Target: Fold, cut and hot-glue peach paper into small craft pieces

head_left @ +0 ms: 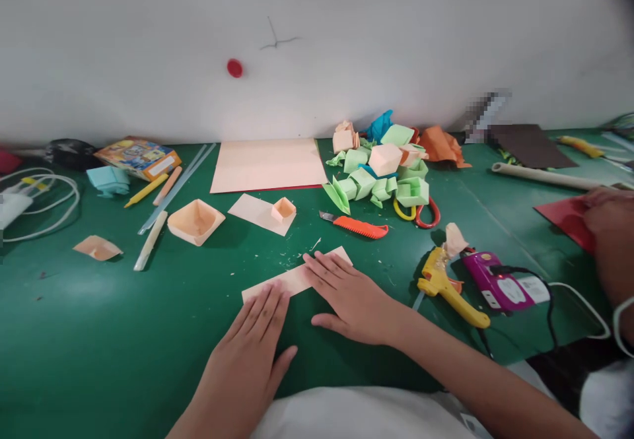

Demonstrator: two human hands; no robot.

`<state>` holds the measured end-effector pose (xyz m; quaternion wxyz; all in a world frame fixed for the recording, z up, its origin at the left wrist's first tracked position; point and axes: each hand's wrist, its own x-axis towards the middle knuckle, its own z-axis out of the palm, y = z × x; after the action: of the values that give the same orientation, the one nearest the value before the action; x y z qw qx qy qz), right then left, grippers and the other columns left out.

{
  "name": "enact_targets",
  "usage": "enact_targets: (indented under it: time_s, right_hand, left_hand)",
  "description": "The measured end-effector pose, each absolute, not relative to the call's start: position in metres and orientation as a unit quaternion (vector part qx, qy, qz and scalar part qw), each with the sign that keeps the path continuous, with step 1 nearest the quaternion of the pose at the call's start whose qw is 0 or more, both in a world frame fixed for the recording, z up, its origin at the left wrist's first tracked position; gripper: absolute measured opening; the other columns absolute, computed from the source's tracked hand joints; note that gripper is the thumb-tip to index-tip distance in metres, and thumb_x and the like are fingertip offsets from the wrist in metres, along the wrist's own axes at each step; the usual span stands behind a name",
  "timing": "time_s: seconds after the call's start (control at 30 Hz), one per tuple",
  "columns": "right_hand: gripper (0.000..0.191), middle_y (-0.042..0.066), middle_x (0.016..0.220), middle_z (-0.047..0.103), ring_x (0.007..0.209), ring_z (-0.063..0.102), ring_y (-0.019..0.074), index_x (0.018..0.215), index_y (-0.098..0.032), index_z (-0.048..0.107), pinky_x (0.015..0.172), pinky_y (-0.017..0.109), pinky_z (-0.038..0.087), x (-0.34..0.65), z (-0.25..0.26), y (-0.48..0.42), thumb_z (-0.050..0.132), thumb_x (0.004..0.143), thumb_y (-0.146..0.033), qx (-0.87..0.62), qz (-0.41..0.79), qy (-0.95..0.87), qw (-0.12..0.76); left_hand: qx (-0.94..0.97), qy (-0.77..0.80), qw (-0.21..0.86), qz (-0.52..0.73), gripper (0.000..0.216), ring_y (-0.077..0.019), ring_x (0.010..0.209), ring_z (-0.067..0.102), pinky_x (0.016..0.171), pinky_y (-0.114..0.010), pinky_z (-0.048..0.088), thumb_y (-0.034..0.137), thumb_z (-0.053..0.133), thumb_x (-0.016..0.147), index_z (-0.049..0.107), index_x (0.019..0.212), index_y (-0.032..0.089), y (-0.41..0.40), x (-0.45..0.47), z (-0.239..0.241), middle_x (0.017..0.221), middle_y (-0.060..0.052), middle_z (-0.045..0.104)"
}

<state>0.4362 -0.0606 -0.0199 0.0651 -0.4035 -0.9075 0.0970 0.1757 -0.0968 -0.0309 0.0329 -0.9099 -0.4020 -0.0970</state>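
Note:
A narrow strip of peach paper [297,282] lies slanted on the green table in front of me. My left hand [257,333] rests flat on its left part, fingers stretched out and thumb apart. On the strip's right part lies my right hand [349,300], also flat with the fingers extended. Just beyond the strip is a flat peach paper piece [252,213] with a small folded paper box [284,209] on it. A larger folded paper box [196,222] stands to the left. Beyond my right hand lies an orange utility knife [359,226], its blade showing.
A yellow glue gun [446,287] and a purple power strip [498,282] with cables sit at right. Folded green and peach paper pieces [371,175] are piled by the wall, near scissors [427,213]. Peach sheets [267,164] lie behind. Another person's hand [607,218] touches red paper [564,220].

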Motion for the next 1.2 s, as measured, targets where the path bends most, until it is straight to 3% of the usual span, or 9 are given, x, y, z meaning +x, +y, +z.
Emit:
enact_targets:
  time_s: [0.17,0.33,0.53,0.67,0.77,0.9,1.0,1.07,1.2]
  right_hand:
    - [0.079,0.015,0.169,0.02,0.156,0.019,0.0321,0.162,-0.01,0.024,0.126,0.055,0.026,0.458,-0.019,-0.068,0.043,0.103,-0.058,-0.439,0.08,-0.894,0.042]
    - [0.072,0.011,0.17,0.018,0.156,0.019,0.032,0.164,-0.014,0.018,0.125,0.058,0.028,0.478,-0.021,-0.078,0.038,0.106,-0.051,-0.472,0.071,-0.878,0.014]
    - [0.073,0.007,0.169,0.022,0.155,0.021,0.0367,0.165,-0.021,0.014,0.122,0.063,0.03,0.483,-0.018,-0.083,0.041,0.105,-0.053,-0.485,0.063,-0.872,0.031]
    - [0.07,0.005,0.167,0.029,0.155,0.02,0.0372,0.164,-0.026,0.017,0.121,0.066,0.029,0.487,-0.017,-0.079,0.043,0.104,-0.051,-0.481,0.056,-0.874,0.038]
    - [0.062,0.002,0.166,0.035,0.155,0.02,0.0378,0.162,-0.027,0.028,0.122,0.066,0.025,0.488,-0.02,-0.069,0.043,0.105,-0.047,-0.487,0.032,-0.872,0.041]
    - [0.06,0.008,0.165,0.035,0.155,0.018,0.0404,0.156,-0.018,0.039,0.123,0.064,0.024,0.476,-0.018,-0.05,0.046,0.103,-0.044,-0.505,-0.017,-0.861,0.056]
    - [0.057,0.009,0.166,0.034,0.153,0.022,0.0408,0.153,-0.018,0.044,0.12,0.063,0.029,0.455,-0.009,-0.043,0.051,0.1,-0.037,-0.492,-0.031,-0.866,0.077]
    - [0.051,0.009,0.162,0.041,0.144,0.036,0.0393,0.149,-0.02,0.048,0.112,0.061,0.038,0.436,-0.004,-0.043,0.052,0.099,-0.032,-0.461,-0.013,-0.883,0.09]
    - [0.036,0.008,0.146,0.059,0.121,0.056,0.028,0.137,-0.02,0.057,0.094,0.046,0.051,0.407,-0.005,-0.045,0.043,0.103,-0.023,-0.42,0.063,-0.899,0.107]
  left_hand:
    - [-0.912,-0.398,0.067,-0.08,0.07,-0.0275,0.138,0.054,0.106,-0.046,0.05,0.039,0.04,0.102,0.016,0.164,0.019,-0.097,0.15,-0.022,0.158,-0.006,0.047]
    - [-0.906,-0.401,0.121,-0.051,0.064,-0.033,0.14,0.051,0.104,-0.059,0.047,0.035,0.038,0.101,0.022,0.163,0.024,-0.096,0.129,-0.018,0.157,-0.001,0.047]
    - [-0.891,-0.428,0.142,-0.059,0.049,-0.0423,0.146,0.04,0.102,-0.069,0.046,0.041,0.044,0.1,0.052,0.147,0.037,-0.088,0.105,-0.024,0.157,0.001,0.048]
    - [-0.885,-0.441,0.108,-0.103,0.036,-0.0455,0.147,0.037,0.107,-0.073,0.04,0.043,0.048,0.099,0.071,0.123,0.031,-0.078,0.109,-0.021,0.159,-0.005,0.046]
    - [-0.896,-0.423,0.062,-0.124,0.028,-0.0391,0.144,0.044,0.113,-0.061,0.042,0.042,0.052,0.098,0.075,0.102,0.025,-0.066,0.124,-0.016,0.153,-0.007,0.053]
    - [-0.93,-0.346,0.041,-0.116,0.024,-0.0255,0.111,0.067,0.101,-0.047,0.05,0.027,0.047,0.101,0.071,0.1,0.023,-0.047,0.151,-0.01,0.118,-0.004,0.074]
    - [-0.925,-0.349,0.092,-0.114,0.025,-0.0255,0.086,0.068,0.082,-0.046,0.051,0.025,0.046,0.101,0.07,0.104,0.017,-0.039,0.173,-0.006,0.095,-0.008,0.073]
    - [-0.924,-0.348,0.116,-0.113,0.024,-0.0243,0.075,0.064,0.074,-0.044,0.048,0.025,0.048,0.1,0.07,0.101,0.017,-0.038,0.187,-0.006,0.081,-0.006,0.068]
    - [-0.931,-0.336,0.063,-0.13,0.013,-0.023,0.072,0.059,0.069,-0.041,0.046,0.026,0.057,0.095,0.067,0.091,0.018,-0.043,0.2,-0.007,0.079,-0.004,0.063]
